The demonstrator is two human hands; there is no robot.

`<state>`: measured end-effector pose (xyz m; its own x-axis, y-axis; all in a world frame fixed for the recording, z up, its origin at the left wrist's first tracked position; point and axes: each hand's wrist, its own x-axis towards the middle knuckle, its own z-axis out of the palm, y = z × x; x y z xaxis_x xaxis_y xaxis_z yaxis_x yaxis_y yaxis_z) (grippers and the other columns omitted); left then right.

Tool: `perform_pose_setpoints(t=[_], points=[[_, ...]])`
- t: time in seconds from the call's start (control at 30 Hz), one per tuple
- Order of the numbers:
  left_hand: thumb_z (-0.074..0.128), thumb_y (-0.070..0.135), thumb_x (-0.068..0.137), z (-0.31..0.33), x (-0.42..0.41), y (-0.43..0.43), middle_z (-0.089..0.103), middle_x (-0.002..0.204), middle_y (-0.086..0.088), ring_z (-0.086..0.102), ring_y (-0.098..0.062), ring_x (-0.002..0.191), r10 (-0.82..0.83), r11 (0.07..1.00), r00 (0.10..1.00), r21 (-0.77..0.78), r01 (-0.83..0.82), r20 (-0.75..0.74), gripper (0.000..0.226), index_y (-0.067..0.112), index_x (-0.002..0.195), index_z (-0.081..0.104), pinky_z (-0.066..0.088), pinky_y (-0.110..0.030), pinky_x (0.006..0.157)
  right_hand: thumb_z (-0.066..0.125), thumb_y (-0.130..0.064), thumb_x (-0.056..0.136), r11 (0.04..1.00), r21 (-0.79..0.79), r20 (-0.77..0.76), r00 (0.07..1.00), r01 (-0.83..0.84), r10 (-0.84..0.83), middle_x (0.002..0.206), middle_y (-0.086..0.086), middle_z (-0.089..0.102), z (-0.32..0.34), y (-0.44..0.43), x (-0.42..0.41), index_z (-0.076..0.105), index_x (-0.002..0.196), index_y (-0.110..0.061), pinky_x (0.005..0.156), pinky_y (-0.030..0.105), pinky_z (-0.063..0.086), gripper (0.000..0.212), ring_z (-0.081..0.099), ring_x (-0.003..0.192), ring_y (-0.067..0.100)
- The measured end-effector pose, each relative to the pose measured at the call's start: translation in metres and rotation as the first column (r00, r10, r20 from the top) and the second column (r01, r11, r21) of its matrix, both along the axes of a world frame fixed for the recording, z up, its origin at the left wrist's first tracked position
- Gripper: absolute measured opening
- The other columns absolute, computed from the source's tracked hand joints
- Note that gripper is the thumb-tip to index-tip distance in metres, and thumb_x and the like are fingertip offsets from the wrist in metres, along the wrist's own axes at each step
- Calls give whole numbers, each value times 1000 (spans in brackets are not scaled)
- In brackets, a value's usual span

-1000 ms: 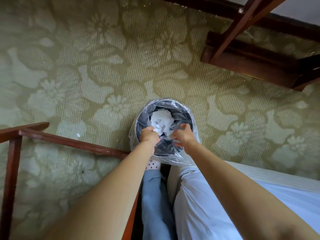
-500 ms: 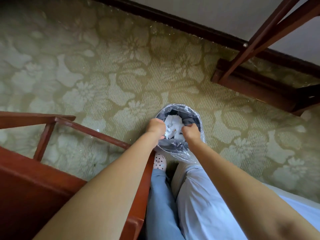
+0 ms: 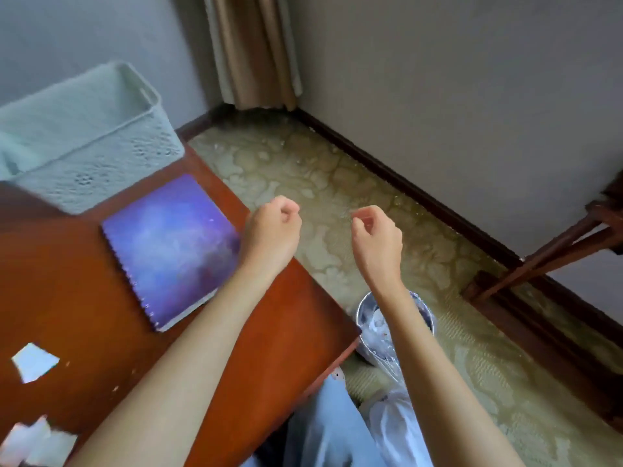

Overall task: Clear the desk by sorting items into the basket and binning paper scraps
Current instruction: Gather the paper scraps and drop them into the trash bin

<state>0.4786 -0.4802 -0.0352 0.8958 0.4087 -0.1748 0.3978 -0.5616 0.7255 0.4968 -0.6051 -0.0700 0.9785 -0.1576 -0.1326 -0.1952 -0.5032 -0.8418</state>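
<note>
**Desk corner, both hands raised: contents**

- Left hand: centre of the frame, in the air over the desk's right edge. Fingers curled into the palm, nothing visible in them. It touches nothing.
- Right hand: just right of centre, over the carpet and apart from the left hand. Fingers curled, thumb tip close to the forefinger, nothing visible between them.
- Desk: red-brown wood, fills the left and lower left of the frame.
- Basket: pale perforated plastic, upright at the desk's far corner, upper left. What it contains cannot be told.
- Notebook: purple cover, spiral-bound, lying flat on the desk, left of the left hand and just below the basket.
- Scraps: one white piece on the desk at the left edge of the frame; a blurred white cluster in the bottom left corner.
- Bin: round, lined with clear plastic, on the floor just beyond the desk's near right corner, partly behind the right forearm. White paper lies inside.
- Carpet: olive with a floral pattern, centre and right.
- Curtain: beige, top centre, in the corner of the room.
</note>
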Motion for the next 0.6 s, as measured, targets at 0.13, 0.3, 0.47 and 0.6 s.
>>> perform_pose_setpoints(t=[0.13,0.3,0.47,0.6], points=[[48,9,91,22,-111,63,68,110,-9,60,-30,106,196,971,976,122,-206,95,25,11,108,66,40,-28,91,47,-9,88,965,31,165,954,-259,251,101,7,70,26,73,-63,67,99,-9,83,27,43,23,62,97,21],[43,9,94,9,-233,102,66,112,-4,56,-24,111,409,886,897,164,-435,166,27,14,112,63,43,-26,88,48,-8,89,811,-68,222,784,-581,580,108,7,69,10,140,-156,66,104,-8,82,29,42,24,61,102,25],[42,5,94,-21,-310,132,63,120,-5,55,-24,114,520,813,837,202,-546,171,30,14,115,62,46,-32,94,51,-24,90,629,-361,227,589,-689,776,124,13,54,-17,184,-227,50,129,-8,92,31,37,42,45,118,30],[44,4,93,-36,-338,157,57,126,-8,50,-26,119,561,787,819,232,-572,120,32,15,118,60,42,-33,99,56,-46,87,563,-475,105,592,-676,799,125,15,46,-20,210,-254,48,123,-5,95,39,39,55,41,119,33]])
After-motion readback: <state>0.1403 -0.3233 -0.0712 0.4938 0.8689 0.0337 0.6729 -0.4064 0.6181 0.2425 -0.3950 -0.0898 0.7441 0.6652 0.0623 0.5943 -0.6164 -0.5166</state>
